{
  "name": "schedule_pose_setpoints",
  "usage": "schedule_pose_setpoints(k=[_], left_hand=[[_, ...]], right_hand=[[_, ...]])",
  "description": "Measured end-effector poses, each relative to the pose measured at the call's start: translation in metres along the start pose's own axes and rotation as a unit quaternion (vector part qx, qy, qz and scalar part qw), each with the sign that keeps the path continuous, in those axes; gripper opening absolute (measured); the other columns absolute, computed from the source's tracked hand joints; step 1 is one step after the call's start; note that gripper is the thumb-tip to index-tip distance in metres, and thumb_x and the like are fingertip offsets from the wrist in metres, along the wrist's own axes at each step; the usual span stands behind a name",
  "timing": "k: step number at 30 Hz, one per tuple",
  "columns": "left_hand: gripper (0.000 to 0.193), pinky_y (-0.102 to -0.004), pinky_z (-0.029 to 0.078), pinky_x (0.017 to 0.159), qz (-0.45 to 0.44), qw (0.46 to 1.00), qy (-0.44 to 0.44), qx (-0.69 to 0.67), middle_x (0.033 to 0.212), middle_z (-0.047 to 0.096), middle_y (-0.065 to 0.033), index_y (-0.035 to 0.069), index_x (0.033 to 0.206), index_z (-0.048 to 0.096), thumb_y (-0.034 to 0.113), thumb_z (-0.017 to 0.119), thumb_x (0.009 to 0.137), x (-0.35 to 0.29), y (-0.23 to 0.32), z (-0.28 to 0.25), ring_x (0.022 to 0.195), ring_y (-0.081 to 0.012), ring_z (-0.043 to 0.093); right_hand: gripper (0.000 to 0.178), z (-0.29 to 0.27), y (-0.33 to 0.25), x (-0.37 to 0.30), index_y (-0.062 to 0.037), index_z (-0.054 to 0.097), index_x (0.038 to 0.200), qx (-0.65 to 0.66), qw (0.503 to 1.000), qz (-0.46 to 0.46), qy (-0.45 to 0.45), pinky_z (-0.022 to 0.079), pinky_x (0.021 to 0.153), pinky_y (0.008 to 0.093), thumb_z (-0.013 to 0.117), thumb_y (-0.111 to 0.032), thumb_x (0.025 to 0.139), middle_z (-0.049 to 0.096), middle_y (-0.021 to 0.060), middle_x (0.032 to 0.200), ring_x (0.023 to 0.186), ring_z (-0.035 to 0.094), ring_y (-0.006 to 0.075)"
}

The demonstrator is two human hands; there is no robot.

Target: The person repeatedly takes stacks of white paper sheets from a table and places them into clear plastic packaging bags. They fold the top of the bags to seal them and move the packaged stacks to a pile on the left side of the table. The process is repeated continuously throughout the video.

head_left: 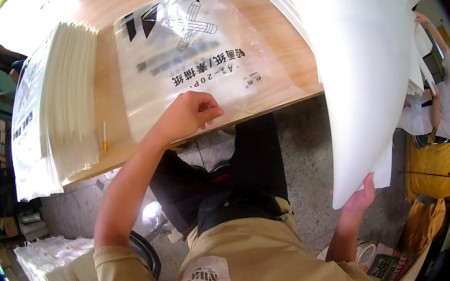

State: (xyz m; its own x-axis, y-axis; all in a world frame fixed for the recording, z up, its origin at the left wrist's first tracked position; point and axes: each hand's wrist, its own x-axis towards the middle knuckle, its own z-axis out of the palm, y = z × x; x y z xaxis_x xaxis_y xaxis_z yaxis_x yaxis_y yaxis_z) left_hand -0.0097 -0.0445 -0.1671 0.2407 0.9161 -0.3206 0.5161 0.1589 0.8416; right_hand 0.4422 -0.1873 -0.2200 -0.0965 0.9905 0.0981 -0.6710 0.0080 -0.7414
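Observation:
My right hand [361,198] is closed on the lower corner of large white paper sheets [364,69], which curve down past the table's right side. How many sheets it grips cannot be told. A clear printed plastic bag [212,81] lies flat on the wooden table in front of me. Over the bag's near edge is my left hand [199,110], fingers curled and pressed together. Whether a bit of the bag's film is pinched in them is hidden.
A tall stack of filled plastic packs [68,103] stands at the table's left. Beside it lies a cigarette [104,136]. White bundles [65,270] sit on the floor at lower left. At far right another person [448,98] handles paper near a yellow container [436,169].

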Motion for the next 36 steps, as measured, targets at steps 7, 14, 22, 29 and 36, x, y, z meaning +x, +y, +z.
schedule_pose_setpoints(k=[7, 14, 22, 29, 36], left_hand=[[0.015, -0.0271, 0.052, 0.064, 0.024, 0.995, -0.092, 0.013, 0.082, 0.072, -0.0071, -0.001, 0.098, 0.072, 0.008, 0.064, 0.09, 0.003, 0.006, -0.011, 0.072, -0.0114, 0.068], [0.015, -0.0338, 0.052, 0.067, 0.07, 0.988, 0.017, 0.133, 0.079, 0.07, -0.0095, 0.002, 0.091, 0.07, 0.005, 0.075, 0.077, 0.004, 0.008, -0.001, 0.069, -0.0203, 0.067], [0.007, -0.0378, 0.052, 0.068, 0.258, 0.895, 0.284, 0.227, 0.092, 0.067, -0.0099, 0.004, 0.086, 0.064, -0.001, 0.068, 0.082, -0.001, 0.027, -0.012, 0.075, -0.0289, 0.066], [0.043, -0.041, 0.052, 0.087, 0.28, 0.878, 0.204, 0.329, 0.118, 0.062, -0.0108, 0.006, 0.115, 0.062, 0.008, 0.078, 0.075, -0.005, 0.013, 0.012, 0.104, -0.0321, 0.062], [0.09, -0.0419, 0.046, 0.101, 0.205, 0.859, 0.156, 0.443, 0.143, 0.044, -0.0121, 0.008, 0.142, 0.04, 0.027, 0.086, 0.067, 0.0, 0.022, 0.023, 0.122, -0.0336, 0.053]], right_hand=[[0.059, -0.026, 0.004, -0.057, 0.0036, 0.03, 0.146, -0.066, 0.977, -0.009, 0.203, 0.064, 0.058, 0.0552, 0.048, -0.028, 0.1, 0.056, 0.0264, 0.126, 0.097, 0.068, 0.0387], [0.059, 0.004, 0.007, -0.057, 0.004, 0.035, 0.144, -0.017, 0.981, 0.015, 0.193, 0.063, 0.071, 0.0483, 0.055, -0.024, 0.097, 0.058, 0.0223, 0.127, 0.1, 0.068, 0.0339], [0.058, -0.002, 0.007, -0.052, 0.0042, 0.036, 0.143, -0.027, 0.985, 0.02, 0.166, 0.063, 0.07, 0.0474, 0.056, -0.025, 0.097, 0.06, 0.0216, 0.124, 0.099, 0.068, 0.0335], [0.057, -0.008, 0.005, -0.045, 0.0048, 0.038, 0.142, -0.018, 0.99, 0.01, 0.137, 0.062, 0.076, 0.046, 0.057, -0.025, 0.097, 0.059, 0.0206, 0.128, 0.101, 0.067, 0.0317], [0.06, -0.028, 0.003, -0.067, 0.0051, 0.036, 0.144, -0.046, 0.984, -0.017, 0.17, 0.048, 0.101, 0.045, 0.059, -0.023, 0.096, 0.055, 0.0179, 0.134, 0.119, 0.058, 0.0296]])
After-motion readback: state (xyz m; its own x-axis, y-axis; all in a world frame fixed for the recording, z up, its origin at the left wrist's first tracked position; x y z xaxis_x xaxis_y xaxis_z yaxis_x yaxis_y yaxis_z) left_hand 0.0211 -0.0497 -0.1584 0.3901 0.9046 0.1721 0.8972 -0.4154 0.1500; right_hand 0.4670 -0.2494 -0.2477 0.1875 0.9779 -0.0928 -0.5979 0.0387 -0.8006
